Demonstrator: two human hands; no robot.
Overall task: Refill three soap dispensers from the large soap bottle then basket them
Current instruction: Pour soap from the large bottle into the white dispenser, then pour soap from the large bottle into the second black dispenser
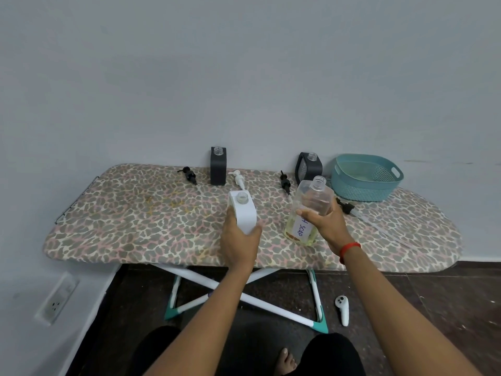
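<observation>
The left hand (240,237) has its fingers and thumb wrapped round the lower body of the white soap dispenser (244,213), which is roughly upright near the middle of the ironing board (135,218) with its neck open. Just to its right, the right hand (326,223) clasps the large soap bottle (311,204) at mid-height. The bottle is uncapped too, with pale yellow liquid low inside, and its mouth is not yet over the dispenser. Whether either base rests on the board I cannot tell.

Along the far edge stand two dark dispensers, the left one (218,166) and the right one (309,169), both with bare necks. Their black pumps (188,175) (284,181), a white pump (238,179) and a long-tubed pump (349,208) lie loose on the cover. The teal basket (360,189) sits at the far right and holds no dispenser.

By my reading the opening is done and the first pour is about to start. All three fills, the recapping and the basketing seem to remain, though the fill levels cannot be seen.
</observation>
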